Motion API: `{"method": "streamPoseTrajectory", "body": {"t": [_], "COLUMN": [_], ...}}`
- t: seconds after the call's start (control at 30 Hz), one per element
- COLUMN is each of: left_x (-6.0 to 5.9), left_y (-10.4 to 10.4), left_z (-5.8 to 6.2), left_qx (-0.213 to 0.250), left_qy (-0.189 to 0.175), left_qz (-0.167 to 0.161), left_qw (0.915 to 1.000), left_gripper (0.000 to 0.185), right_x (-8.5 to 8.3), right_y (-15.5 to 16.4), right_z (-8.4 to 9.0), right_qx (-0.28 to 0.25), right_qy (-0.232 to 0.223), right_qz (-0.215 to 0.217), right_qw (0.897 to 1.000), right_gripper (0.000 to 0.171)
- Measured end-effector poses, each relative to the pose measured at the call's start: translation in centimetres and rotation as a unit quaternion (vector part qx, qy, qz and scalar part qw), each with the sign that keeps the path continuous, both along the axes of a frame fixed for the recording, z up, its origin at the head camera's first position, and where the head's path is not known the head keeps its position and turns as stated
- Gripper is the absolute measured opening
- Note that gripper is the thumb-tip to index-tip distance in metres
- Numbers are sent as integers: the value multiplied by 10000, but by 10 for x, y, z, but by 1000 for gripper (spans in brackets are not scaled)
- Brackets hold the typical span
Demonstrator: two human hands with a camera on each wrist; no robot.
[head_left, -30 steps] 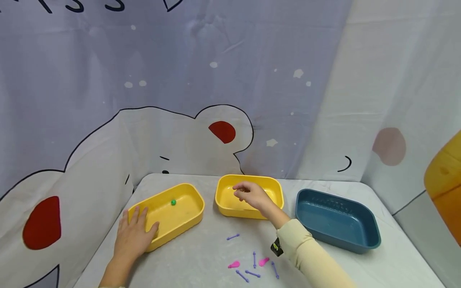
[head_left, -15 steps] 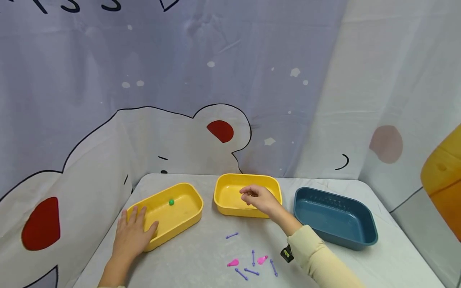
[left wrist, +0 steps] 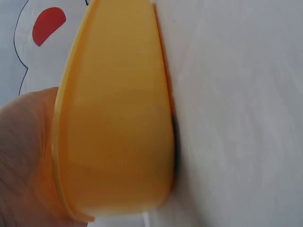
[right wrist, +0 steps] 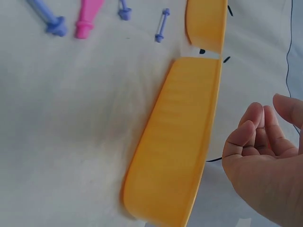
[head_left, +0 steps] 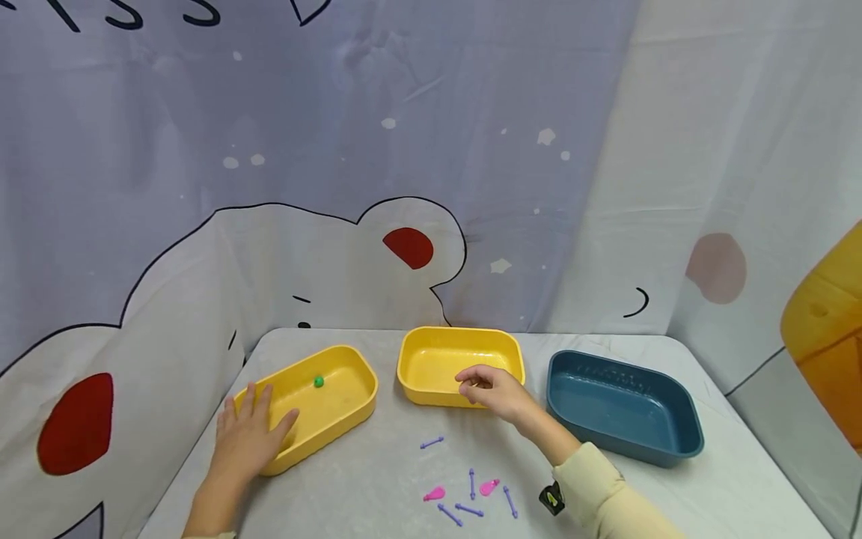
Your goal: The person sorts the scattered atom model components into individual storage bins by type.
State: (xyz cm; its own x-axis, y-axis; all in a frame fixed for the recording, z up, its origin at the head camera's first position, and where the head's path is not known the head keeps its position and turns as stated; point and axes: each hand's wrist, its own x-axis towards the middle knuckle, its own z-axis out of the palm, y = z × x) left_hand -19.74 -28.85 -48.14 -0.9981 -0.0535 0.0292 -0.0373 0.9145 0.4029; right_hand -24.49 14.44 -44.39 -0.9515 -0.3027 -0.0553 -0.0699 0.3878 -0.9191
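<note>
My left hand rests with straight fingers against the near corner of the left yellow tray, thumb lying over its rim. In the left wrist view my palm presses the tray wall. A small green ball lies inside that tray. My right hand hovers at the front rim of the middle yellow tray, fingers loosely curled. The right wrist view shows that hand empty beside the tray's outer wall.
A dark blue tray stands at the right. Several purple pins and two pink pieces lie on the grey table near the front. A printed curtain closes off the back and sides.
My right hand has drawn back from over the middle tray's inside to its front rim, and lower. The left hand stays at the left tray.
</note>
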Motion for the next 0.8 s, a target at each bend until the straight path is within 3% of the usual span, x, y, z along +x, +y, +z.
{"method": "streamPoseTrajectory", "body": {"t": [0.3, 0.8], "left_x": [-5, -32], "left_y": [46, 117], "left_z": [12, 21], "left_qx": [-42, -165], "left_qy": [206, 361], "left_qz": [-436, -833], "left_qw": [9988, 9957], "left_gripper": [86, 83], "right_x": [11, 21], "right_y": [11, 12], "right_z": [-12, -26], "right_qx": [-42, -114], "right_qy": [30, -263], "right_qz": [195, 558], "right_qw": [9998, 9980], "right_gripper": [26, 32]}}
